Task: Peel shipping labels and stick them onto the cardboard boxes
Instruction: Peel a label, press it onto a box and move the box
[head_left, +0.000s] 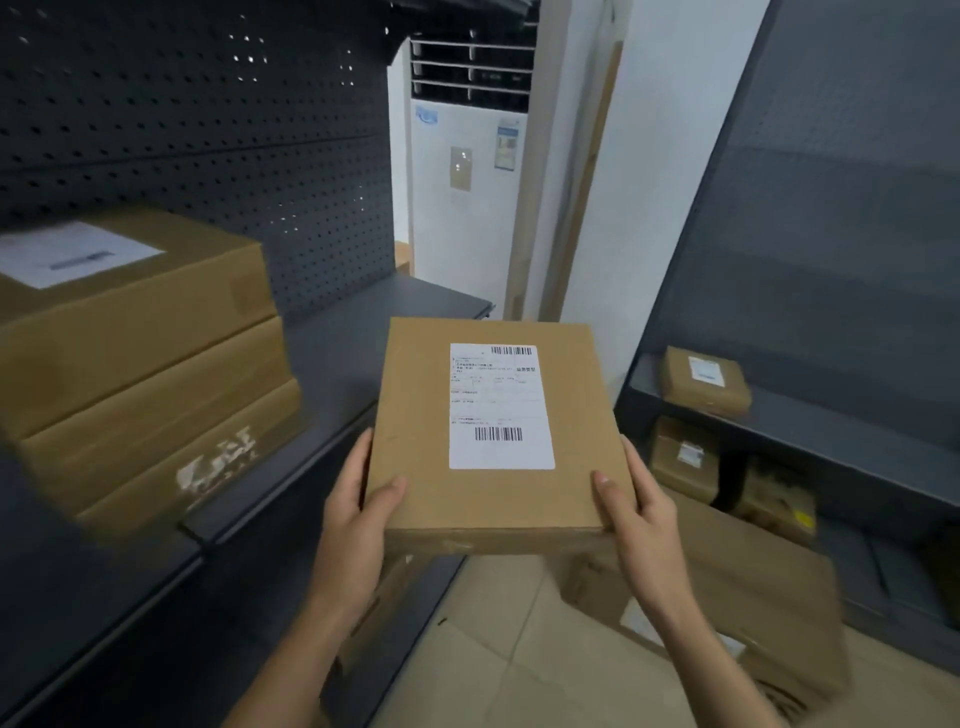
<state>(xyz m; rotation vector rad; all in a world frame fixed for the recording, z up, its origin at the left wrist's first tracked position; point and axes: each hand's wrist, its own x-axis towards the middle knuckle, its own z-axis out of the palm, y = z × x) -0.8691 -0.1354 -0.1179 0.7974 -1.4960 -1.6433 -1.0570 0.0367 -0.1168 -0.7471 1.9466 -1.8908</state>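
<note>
I hold a flat cardboard box (415, 415) level in front of me, over the floor beside the left shelf. A white shipping label (498, 405) with two barcodes is stuck flat on its top. My left hand (358, 514) grips the box's near left edge, thumb on top and fingers underneath. My right hand (639, 514) grips the near right edge the same way.
A stack of three larger boxes (150, 374), the top one labelled, sits on the dark left shelf (332, 343) with its pegboard back. Smaller labelled boxes (704, 382) stand on the right shelves. More cardboard boxes (753, 587) lie on the tiled floor. A white air conditioner (467, 208) stands behind.
</note>
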